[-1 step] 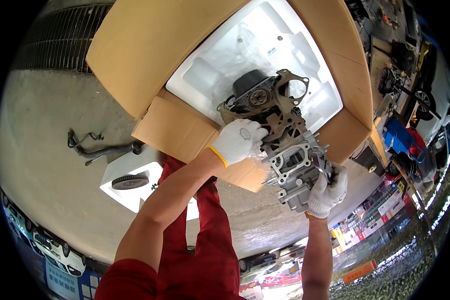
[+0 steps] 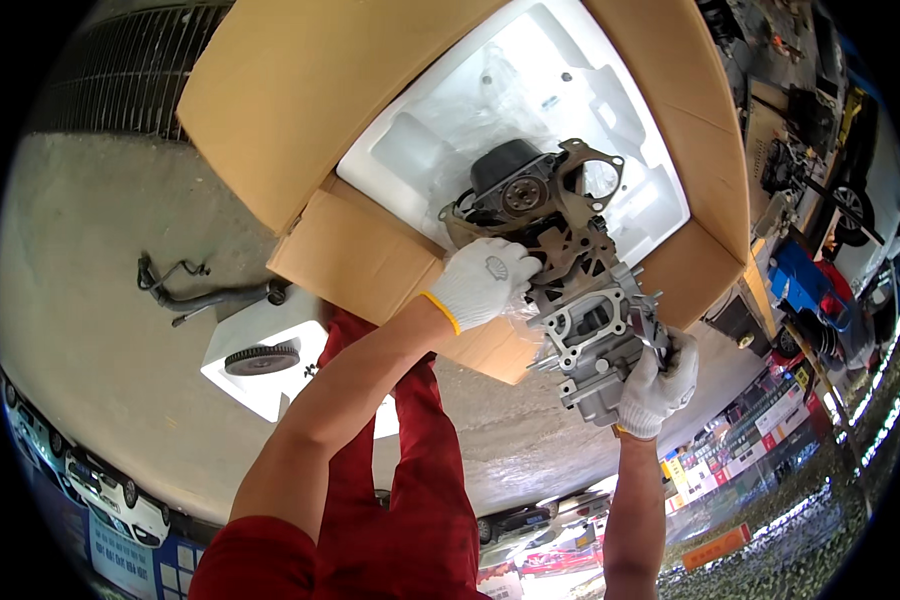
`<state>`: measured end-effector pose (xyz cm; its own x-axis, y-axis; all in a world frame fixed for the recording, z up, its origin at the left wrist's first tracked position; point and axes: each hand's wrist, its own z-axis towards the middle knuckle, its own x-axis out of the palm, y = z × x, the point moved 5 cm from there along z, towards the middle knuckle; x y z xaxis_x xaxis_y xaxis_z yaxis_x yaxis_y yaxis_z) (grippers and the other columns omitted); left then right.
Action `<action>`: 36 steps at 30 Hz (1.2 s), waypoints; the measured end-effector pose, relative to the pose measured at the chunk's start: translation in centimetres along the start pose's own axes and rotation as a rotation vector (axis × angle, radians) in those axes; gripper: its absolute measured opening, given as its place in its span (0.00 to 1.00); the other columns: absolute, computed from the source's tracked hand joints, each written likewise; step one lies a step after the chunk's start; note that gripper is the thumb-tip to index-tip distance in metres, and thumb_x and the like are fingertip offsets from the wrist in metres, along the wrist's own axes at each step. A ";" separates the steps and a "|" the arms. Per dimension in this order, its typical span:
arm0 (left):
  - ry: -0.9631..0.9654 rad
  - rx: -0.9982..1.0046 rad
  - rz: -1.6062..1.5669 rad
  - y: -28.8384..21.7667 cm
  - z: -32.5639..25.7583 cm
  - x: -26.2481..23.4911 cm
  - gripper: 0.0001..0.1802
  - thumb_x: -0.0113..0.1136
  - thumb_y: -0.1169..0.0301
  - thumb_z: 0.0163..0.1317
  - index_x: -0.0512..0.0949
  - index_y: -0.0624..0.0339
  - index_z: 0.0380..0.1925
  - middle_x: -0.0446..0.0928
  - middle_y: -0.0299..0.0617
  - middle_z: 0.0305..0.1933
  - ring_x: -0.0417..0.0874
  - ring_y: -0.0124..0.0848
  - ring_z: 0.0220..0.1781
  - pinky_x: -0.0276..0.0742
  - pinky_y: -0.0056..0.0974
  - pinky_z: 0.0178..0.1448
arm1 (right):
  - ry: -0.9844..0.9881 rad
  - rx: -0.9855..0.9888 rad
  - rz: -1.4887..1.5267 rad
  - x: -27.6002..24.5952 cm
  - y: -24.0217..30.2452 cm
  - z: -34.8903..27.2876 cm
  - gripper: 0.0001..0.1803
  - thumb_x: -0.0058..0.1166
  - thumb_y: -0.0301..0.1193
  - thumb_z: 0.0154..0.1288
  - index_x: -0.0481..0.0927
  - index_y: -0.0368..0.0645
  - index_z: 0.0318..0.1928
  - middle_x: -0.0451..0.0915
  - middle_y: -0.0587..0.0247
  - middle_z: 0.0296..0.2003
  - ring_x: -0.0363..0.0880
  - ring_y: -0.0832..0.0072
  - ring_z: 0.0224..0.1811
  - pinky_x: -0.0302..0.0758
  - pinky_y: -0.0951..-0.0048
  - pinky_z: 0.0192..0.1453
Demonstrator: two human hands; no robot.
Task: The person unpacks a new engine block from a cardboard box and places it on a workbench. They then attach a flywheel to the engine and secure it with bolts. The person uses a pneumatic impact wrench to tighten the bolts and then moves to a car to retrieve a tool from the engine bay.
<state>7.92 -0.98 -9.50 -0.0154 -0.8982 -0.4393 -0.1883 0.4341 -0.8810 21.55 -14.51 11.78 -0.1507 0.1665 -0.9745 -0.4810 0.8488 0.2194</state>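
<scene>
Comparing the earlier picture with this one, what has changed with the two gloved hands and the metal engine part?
Nothing visibly moved except a very slight shift of the whole view; no new hold or release shows. The left hand stays against the metal engine part, the right hand stays at its near end, and the cardboard box is unchanged.

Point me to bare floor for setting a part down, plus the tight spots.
Floor: one patch between grate, carton and hose; another between block and parked white car.

Tight: engine, with left hand and right hand at it, crowds the tray's near side. A dark disc occupies the block.
</scene>
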 end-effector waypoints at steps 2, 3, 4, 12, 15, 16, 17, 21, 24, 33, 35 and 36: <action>-0.035 -0.018 0.023 -0.5 -0.2 0.1 0.14 0.62 0.65 0.67 0.81 0.53 0.51 0.81 0.42 0.47 0.84 0.44 0.53 0.79 0.47 0.59 | -0.025 0.001 -0.012 0.1 0.1 0.0 0.09 0.63 0.22 0.63 0.83 0.37 0.44 0.84 0.54 0.36 0.81 0.62 0.34 0.78 0.63 0.43; -0.074 -0.036 0.046 -0.9 -0.4 0.1 0.14 0.63 0.65 0.66 0.81 0.53 0.50 0.81 0.43 0.47 0.84 0.44 0.53 0.79 0.48 0.58 | -0.026 -0.002 0.030 0.1 0.2 0.0 0.07 0.61 0.23 0.66 0.83 0.36 0.43 0.84 0.54 0.36 0.81 0.63 0.33 0.78 0.63 0.42; -0.088 -0.050 0.072 -1.2 -0.6 0.1 0.14 0.63 0.65 0.65 0.81 0.53 0.50 0.81 0.43 0.47 0.84 0.45 0.53 0.80 0.48 0.57 | -0.018 0.006 -0.010 0.2 0.3 0.0 0.07 0.60 0.25 0.68 0.82 0.35 0.44 0.83 0.55 0.36 0.80 0.65 0.34 0.78 0.64 0.43; -0.149 -0.159 -0.102 -3.3 -1.5 -1.0 0.28 0.73 0.61 0.55 0.80 0.54 0.56 0.80 0.43 0.49 0.83 0.43 0.54 0.80 0.45 0.56 | 0.034 0.112 0.046 0.3 -0.5 -0.5 0.09 0.58 0.27 0.70 0.81 0.34 0.45 0.81 0.56 0.36 0.77 0.67 0.36 0.78 0.66 0.46; -0.047 -0.172 -0.109 -4.4 -1.4 -0.6 0.27 0.72 0.63 0.56 0.79 0.52 0.58 0.80 0.42 0.49 0.82 0.43 0.56 0.80 0.45 0.55 | 0.037 0.133 0.047 0.5 -0.8 -0.5 0.08 0.58 0.27 0.71 0.81 0.34 0.45 0.81 0.56 0.36 0.77 0.68 0.35 0.77 0.66 0.45; -0.029 -0.167 -0.094 -4.6 -1.4 -0.4 0.27 0.72 0.64 0.57 0.79 0.51 0.58 0.80 0.42 0.49 0.82 0.43 0.57 0.80 0.45 0.55 | 0.038 0.155 0.061 0.5 -0.9 -0.5 0.08 0.58 0.27 0.72 0.81 0.34 0.44 0.81 0.57 0.35 0.77 0.68 0.35 0.77 0.66 0.45; -0.027 -0.182 -0.089 -4.6 -1.4 -0.2 0.26 0.71 0.64 0.57 0.79 0.51 0.58 0.80 0.42 0.49 0.82 0.43 0.56 0.80 0.45 0.55 | 0.039 0.143 0.033 0.5 -0.8 -0.5 0.08 0.58 0.27 0.72 0.81 0.34 0.44 0.80 0.57 0.35 0.77 0.68 0.35 0.77 0.66 0.45; -0.097 -0.220 -0.104 -3.5 -0.7 0.8 0.23 0.69 0.66 0.60 0.80 0.50 0.57 0.80 0.41 0.49 0.83 0.43 0.56 0.81 0.46 0.54 | 0.034 0.129 -0.004 0.4 -0.6 -0.4 0.07 0.58 0.27 0.73 0.81 0.34 0.43 0.80 0.57 0.34 0.76 0.68 0.34 0.76 0.66 0.44; -0.137 -0.221 -0.121 -3.0 -0.5 1.2 0.21 0.68 0.66 0.62 0.80 0.50 0.56 0.81 0.41 0.49 0.84 0.42 0.55 0.82 0.46 0.54 | 0.042 0.115 -0.017 0.3 -0.4 -0.3 0.08 0.59 0.28 0.73 0.81 0.34 0.43 0.80 0.57 0.34 0.77 0.68 0.35 0.76 0.66 0.44; -0.206 -0.182 -0.272 -4.5 -1.1 -3.9 0.17 0.66 0.59 0.69 0.82 0.50 0.55 0.83 0.43 0.54 0.85 0.46 0.57 0.83 0.48 0.58 | 0.016 0.104 0.030 0.4 -1.3 -0.6 0.11 0.61 0.31 0.71 0.82 0.34 0.44 0.80 0.56 0.34 0.78 0.65 0.34 0.75 0.65 0.41; -0.321 -0.181 -0.332 -5.1 -1.0 -5.3 0.18 0.69 0.61 0.67 0.83 0.55 0.53 0.83 0.47 0.54 0.86 0.47 0.56 0.83 0.47 0.57 | 0.014 0.084 0.023 0.2 -1.4 -0.6 0.16 0.61 0.37 0.72 0.82 0.34 0.44 0.80 0.56 0.34 0.78 0.65 0.34 0.75 0.65 0.41; -0.372 -0.184 -0.404 -5.5 -1.0 -5.7 0.18 0.70 0.63 0.66 0.83 0.56 0.52 0.83 0.47 0.53 0.86 0.47 0.55 0.83 0.46 0.57 | 0.023 0.085 0.020 0.2 -1.6 -0.6 0.18 0.62 0.40 0.72 0.82 0.34 0.45 0.80 0.56 0.34 0.78 0.65 0.34 0.75 0.65 0.42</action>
<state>8.05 1.67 -1.97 0.4329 -0.8911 -0.1361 -0.2753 0.0131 -0.9613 21.79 -16.09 11.25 -0.1796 0.1729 -0.9684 -0.4029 0.8851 0.2328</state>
